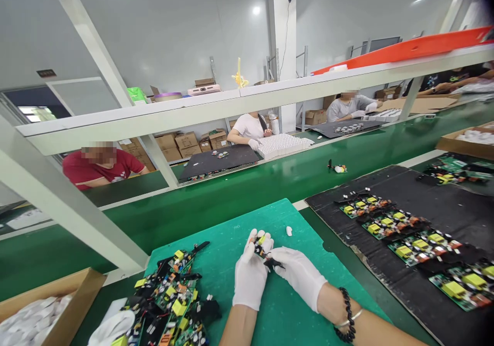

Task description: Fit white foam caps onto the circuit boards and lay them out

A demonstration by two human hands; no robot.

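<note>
Over the green mat (216,233), my left hand (250,274) in a white glove holds a small circuit board (261,246) with a yellow part, its fingers wrapped round it. My right hand (299,274), gloved too, pinches a black piece (273,263) at the board's lower right side. Left of my hands lies a heap of circuit boards (173,294) with yellow parts and black wires. A small white piece (289,231) rests on the mat above my right hand.
Rows of boards (420,246) lie on a black sheet (386,181) at the right. A carton (83,305) of white pieces is at lower left. One board (338,168) sits on the green belt (301,166). A metal frame crosses ahead; several people sit beyond.
</note>
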